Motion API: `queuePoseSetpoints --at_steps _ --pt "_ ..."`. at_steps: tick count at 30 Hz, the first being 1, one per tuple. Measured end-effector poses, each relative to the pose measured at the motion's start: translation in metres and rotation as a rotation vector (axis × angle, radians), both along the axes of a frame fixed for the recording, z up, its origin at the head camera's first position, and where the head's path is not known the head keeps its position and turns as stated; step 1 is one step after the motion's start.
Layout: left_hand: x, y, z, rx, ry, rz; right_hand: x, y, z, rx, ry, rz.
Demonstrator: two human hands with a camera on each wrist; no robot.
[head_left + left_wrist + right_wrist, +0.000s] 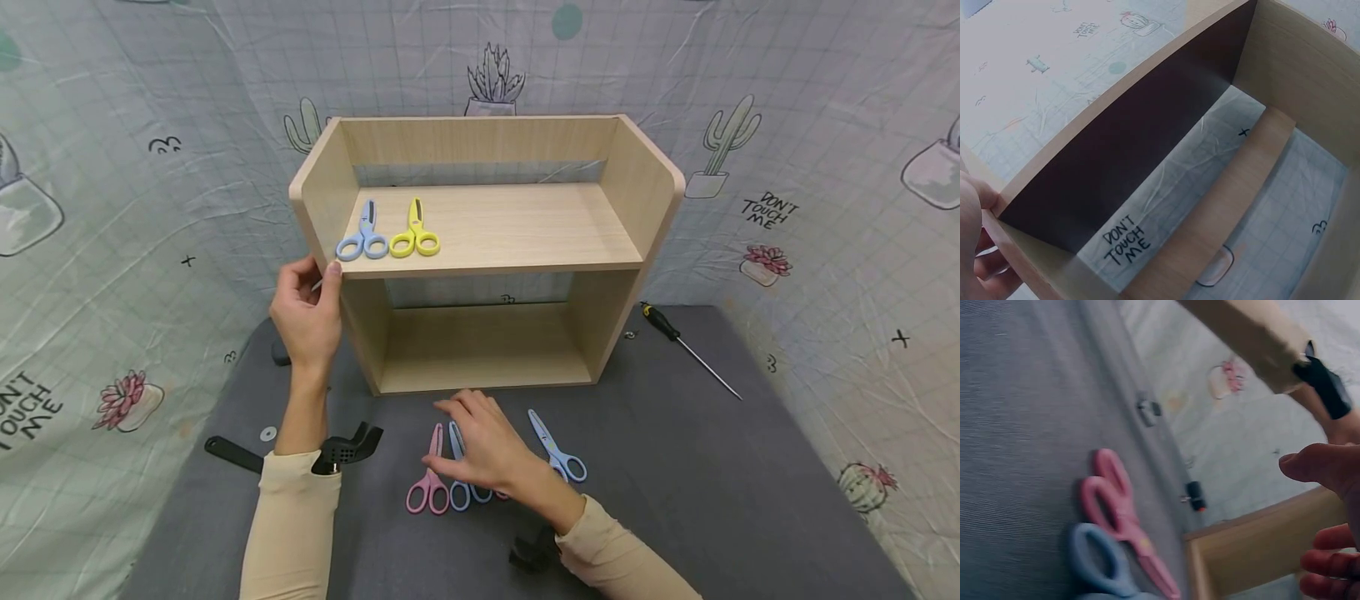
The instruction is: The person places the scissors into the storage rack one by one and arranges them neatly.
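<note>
A light wooden two-level shelf [480, 267] stands on the grey table. My left hand [306, 312] grips its left side, with the thumb at the front edge of the upper board. Between those fingers shows a small pale thing whose kind I cannot tell. Blue scissors [367, 233] and yellow scissors [415, 233] lie side by side on the upper board. My right hand [483, 442] hovers in front of the shelf, fingers apart and holding nothing. Below it lie pink scissors [429, 479] and blue scissors [459, 492]; the hand partly hides the blue pair.
Another pair of blue scissors [557, 450] lies right of the right hand. A screwdriver [675, 333] with a black handle rests right of the shelf. A black handle [232, 454] and a small pale disc [267, 433] lie by the left forearm. Patterned sheeting [825, 333] surrounds the table.
</note>
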State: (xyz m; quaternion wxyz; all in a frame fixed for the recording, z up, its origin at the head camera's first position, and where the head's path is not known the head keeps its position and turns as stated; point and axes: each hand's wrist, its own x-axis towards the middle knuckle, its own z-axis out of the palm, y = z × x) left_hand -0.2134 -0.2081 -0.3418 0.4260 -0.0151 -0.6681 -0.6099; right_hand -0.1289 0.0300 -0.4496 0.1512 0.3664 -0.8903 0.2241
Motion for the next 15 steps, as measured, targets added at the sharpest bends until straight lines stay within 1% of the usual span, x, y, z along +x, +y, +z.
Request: queuePoseSetpoints --at_steps 4,10,15 --pt "0.0 0.0 0.001 0.005 -0.006 0.006 0.006 -0.001 -0.015 0.044 -0.008 -0.002" --pt "0.0 0.001 0.003 0.012 -0.018 0.021 0.013 -0.002 -0.034 0.091 0.015 -0.011" --pt "0.002 0.002 0.005 0.019 -0.026 0.02 0.017 0.0 -0.048 0.169 -0.021 -0.02"
